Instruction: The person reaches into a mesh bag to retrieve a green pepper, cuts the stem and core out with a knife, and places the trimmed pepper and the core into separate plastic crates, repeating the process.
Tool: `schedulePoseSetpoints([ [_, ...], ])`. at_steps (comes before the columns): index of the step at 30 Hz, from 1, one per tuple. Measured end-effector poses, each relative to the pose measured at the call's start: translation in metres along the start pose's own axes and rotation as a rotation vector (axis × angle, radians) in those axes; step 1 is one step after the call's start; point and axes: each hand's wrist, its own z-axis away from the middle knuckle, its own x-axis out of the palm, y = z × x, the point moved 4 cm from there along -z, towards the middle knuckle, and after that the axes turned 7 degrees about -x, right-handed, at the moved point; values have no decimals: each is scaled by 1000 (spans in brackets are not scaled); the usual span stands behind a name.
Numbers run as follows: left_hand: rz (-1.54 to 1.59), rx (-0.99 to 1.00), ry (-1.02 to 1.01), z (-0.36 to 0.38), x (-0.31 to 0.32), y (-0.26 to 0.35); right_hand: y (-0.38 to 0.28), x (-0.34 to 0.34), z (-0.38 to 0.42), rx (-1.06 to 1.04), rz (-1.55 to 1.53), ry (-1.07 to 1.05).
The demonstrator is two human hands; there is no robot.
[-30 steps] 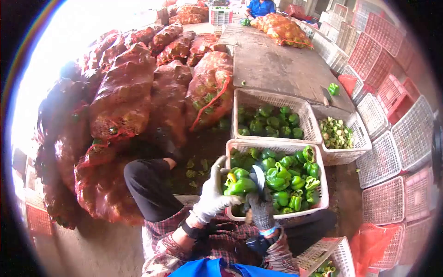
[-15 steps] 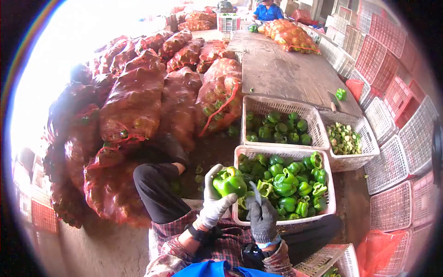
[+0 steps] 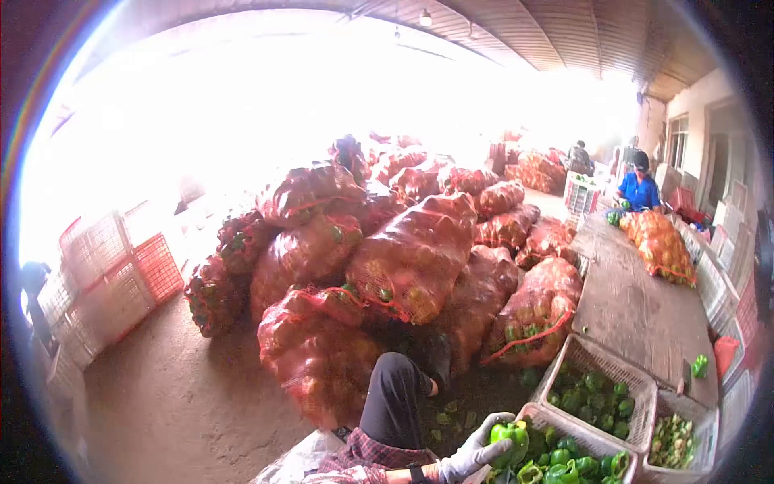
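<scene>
My left hand (image 3: 474,456), in a pale glove, is closed around a green bell pepper (image 3: 511,443) at the bottom of the view. The pepper is held beside the left edge of a white crate (image 3: 532,414) of green peppers, some of them cut open. Below the frame's lower edge, my right hand is out of sight. A second crate (image 3: 571,343) of darker green peppers stands just beyond. To its right is a smaller crate (image 3: 713,423) of pale green cut pieces.
Red mesh sacks (image 3: 413,254) of peppers are piled ahead and to the left. A wooden board (image 3: 621,298) runs back on the right, bearing a lone pepper (image 3: 700,366) and an orange mesh sack (image 3: 659,248). Behind it sits a person in blue (image 3: 641,192). Stacked crates (image 3: 113,278) stand far left.
My view has swung up and left, so hands and crates now sit lower and further right. My right hand, earlier holding a knife, has left the frame. My left hand still holds the pepper.
</scene>
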Motion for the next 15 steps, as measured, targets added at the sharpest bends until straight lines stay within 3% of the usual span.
schedulePoseSetpoints([
  [4,301,-24,165,-10,-10,21,8,-1,-7,21,-411,88],
  [6,195,-9,52,-17,-19,35,21,5,-6,71,-606,116],
  [9,-203,-59,-125,-7,5,33,64,17,9,149,-912,158],
  [12,-643,315,-283,5,37,32,63,8,-3,-9,-778,98],
  [14,-572,93,-278,3,31,7,41,-8,-23,-151,-611,33],
  [15,-542,-32,-253,8,32,0,-24,-42,-21,-162,-558,105],
])
